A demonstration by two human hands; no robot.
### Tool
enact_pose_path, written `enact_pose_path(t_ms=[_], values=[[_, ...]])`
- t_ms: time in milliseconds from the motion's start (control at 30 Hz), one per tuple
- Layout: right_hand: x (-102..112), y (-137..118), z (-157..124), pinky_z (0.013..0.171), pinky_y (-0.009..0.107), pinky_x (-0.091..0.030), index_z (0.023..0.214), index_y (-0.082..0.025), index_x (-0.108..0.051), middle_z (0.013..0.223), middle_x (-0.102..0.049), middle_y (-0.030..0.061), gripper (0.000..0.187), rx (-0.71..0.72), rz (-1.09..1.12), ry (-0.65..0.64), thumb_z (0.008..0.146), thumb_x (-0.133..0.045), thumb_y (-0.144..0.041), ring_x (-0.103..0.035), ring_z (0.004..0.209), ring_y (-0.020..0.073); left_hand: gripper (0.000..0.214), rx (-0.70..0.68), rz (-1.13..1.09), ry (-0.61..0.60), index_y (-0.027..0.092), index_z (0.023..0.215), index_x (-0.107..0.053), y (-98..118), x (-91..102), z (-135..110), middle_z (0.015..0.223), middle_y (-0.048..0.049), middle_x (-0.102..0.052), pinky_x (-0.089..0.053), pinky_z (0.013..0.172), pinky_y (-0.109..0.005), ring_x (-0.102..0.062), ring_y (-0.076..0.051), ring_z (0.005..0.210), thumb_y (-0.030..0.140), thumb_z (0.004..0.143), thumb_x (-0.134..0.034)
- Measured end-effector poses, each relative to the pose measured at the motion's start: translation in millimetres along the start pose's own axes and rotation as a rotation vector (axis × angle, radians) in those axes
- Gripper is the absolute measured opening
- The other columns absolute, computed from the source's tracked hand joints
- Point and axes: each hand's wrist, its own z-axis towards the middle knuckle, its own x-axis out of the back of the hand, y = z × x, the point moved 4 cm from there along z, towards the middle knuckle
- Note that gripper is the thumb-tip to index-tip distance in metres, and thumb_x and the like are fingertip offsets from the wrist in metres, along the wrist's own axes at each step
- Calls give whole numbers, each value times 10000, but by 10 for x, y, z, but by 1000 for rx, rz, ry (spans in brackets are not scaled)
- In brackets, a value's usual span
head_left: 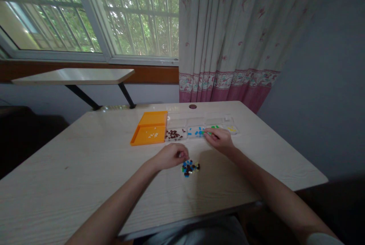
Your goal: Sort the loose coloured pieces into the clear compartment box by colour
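desk: near edge ran past both forearms, right edge slanted down to a corner lower right. back edge sat by the curtain. raised shelf took up the back left corner. wide stretch of desk left of the orange tray, and more between the pile of mixed pieces and the near edge. room also to the right of the clear tray, past the right forearm. tight spot: between the two hands, just over the pile.

counts: 1 orange tray, 2 compartments, white pieces in the front one. 1 clear tray up against its right side; front row had 4 colours, left to right: brown pieces, blue pieces, green pieces, yellow pieces. 1 mixed pile on the desk, in front of the trays; brown and blue showed most. pieces too small to count reliably. 1 shelf, 2 black legs.

2 hands. left hand was curled at the pile's upper left; couldn't tell if it held anything. right hand had fingertips drawn together over the blue section, a bit of green showing there; couldn't tell if gripped.
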Motion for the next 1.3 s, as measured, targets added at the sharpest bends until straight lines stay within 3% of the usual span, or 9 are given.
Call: enact_pose_path(t_ms=[133,367,500,667,767,900,1033,1300], values=[[27,145,18,528,200,-360,821,-178,-691,468,-523,-7,280,-52,-34,-68,818,-471,-353,-457,447,91,184,42,-76,25,131,726,-620,-14,13,7,631,-19,-584,-367,523,-188,-479,-101,558,264,775,-504],[-3,675,1,529,227,-327,914,-221,-677,599,-617,16,256,-318,-235,-298,811,-473,-335,-522,541,136,241,131,-240,216,127,739,-602,-64,78,26,638,-13,-578,-350,499,-184,-474,-99,567,343,783,-505],[-5,786,-16,513,230,-310,955,-232,-668,593,-616,12,264,-382,-283,-320,812,-463,-315,-518,532,139,280,217,-493,324,121,712,-586,-209,65,60,601,-7,-565,-322,453,-177,-446,-78,502,400,726,-573],[-117,442,-34,515,206,-321,918,-230,-668,574,-606,-11,244,-271,-159,-306,812,-472,-329,-521,517,111,351,468,-891,367,105,710,-581,-328,2,48,595,-3,-575,-163,345,-163,-287,-15,350,437,628,-660],[-286,102,-88,512,193,-328,886,-225,-676,537,-605,-21,229,-136,-79,-322,786,-517,-356,-509,482,93,359,489,-998,358,92,688,-586,-269,-22,39,635,-16,-596,-145,344,-159,-293,-2,355,409,577,-712],[-422,-210,-158,544,187,-352,872,-211,-672,598,-642,-14,240,52,6,-226,778,-544,-391,-517,484,80,349,454,-1024,361,93,680,-598,-201,-62,50,538,24,-536,-126,355,-161,-268,0,359,396,568,-728],[-426,-272,-189,537,200,-337,794,-208,-669,553,-622,-19,245,127,13,-155,768,-563,-427,-513,470,83,356,460,-1016,354,101,658,-595,-190,-111,66,432,68,-420,-118,371,-167,-245,-11,363,411,553,-735],[-393,-331,-177,539,213,-324,766,-221,-675,516,-610,-22,187,179,-19,-126,788,-544,-352,-512,469,88,371,474,-981,329,96,651,-606,-158,-120,70,410,69,-402,-110,378,-171,-243,-17,368,432,551,-730]])
